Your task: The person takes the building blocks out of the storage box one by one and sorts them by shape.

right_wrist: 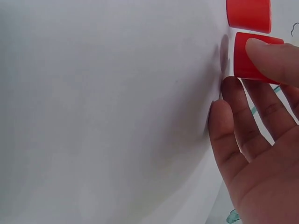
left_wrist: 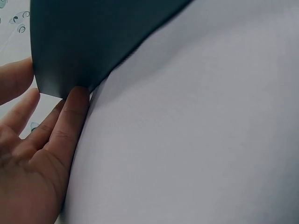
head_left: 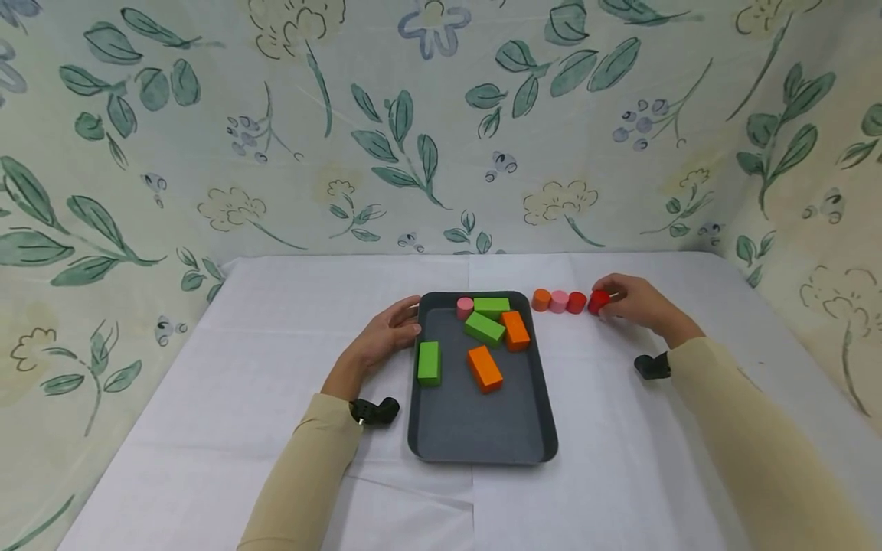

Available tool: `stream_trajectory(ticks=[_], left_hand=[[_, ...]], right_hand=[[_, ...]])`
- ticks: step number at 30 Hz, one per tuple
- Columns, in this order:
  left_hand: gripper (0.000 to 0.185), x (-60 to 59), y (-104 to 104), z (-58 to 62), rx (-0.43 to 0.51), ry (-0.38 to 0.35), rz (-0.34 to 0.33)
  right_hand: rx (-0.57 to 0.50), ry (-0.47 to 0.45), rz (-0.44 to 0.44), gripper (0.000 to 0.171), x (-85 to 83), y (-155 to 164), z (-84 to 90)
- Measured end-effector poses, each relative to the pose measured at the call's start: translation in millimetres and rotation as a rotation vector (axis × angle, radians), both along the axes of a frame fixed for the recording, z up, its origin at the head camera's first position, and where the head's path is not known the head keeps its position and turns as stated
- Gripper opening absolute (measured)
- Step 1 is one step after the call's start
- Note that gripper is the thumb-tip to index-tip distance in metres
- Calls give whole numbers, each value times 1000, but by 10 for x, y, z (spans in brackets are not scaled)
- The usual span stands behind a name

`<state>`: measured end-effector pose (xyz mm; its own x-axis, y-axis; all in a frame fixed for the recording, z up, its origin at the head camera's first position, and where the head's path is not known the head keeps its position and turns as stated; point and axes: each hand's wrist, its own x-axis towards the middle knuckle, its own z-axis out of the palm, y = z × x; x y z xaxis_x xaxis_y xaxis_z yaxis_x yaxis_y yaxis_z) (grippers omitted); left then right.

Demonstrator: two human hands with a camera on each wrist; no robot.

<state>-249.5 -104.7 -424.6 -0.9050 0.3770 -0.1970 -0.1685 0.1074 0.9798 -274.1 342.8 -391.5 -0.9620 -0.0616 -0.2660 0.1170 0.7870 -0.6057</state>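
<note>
At the right end of a short row, my right hand (head_left: 637, 304) pinches a red cylinder (head_left: 598, 301) between thumb and fingers. In the right wrist view the thumb lies across this cylinder (right_wrist: 241, 58), with a second red cylinder (right_wrist: 248, 15) a small gap away. My left hand (head_left: 381, 335) touches the upper left side of a dark grey tray (head_left: 482, 448). Its fingers lie fairly straight against the tray's outer wall (left_wrist: 93, 42) in the left wrist view.
Inside the tray are a pink cylinder (head_left: 465, 308), green blocks (head_left: 429, 363) and orange blocks (head_left: 485, 370). Right of the tray's far corner stand an orange cylinder (head_left: 540, 300), a pink cylinder (head_left: 559, 301) and a red cylinder (head_left: 576, 303). White cloth (head_left: 276, 383) covers the table.
</note>
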Motion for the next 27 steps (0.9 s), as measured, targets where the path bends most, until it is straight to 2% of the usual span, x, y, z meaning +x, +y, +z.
stream_trajectory(ticks=[7,17,27], left_hand=[[65,1,-2,0,13,-5,7],[64,12,-10,-8,9,-7,1],[63,-5,-14,-40,10,6,5]], right_hand=[[-17,4,0,50,-34,-6,10],[-26,-9,-15,48,-17,-44,-99],[-41,-12,1,49,-25,-51,-84]])
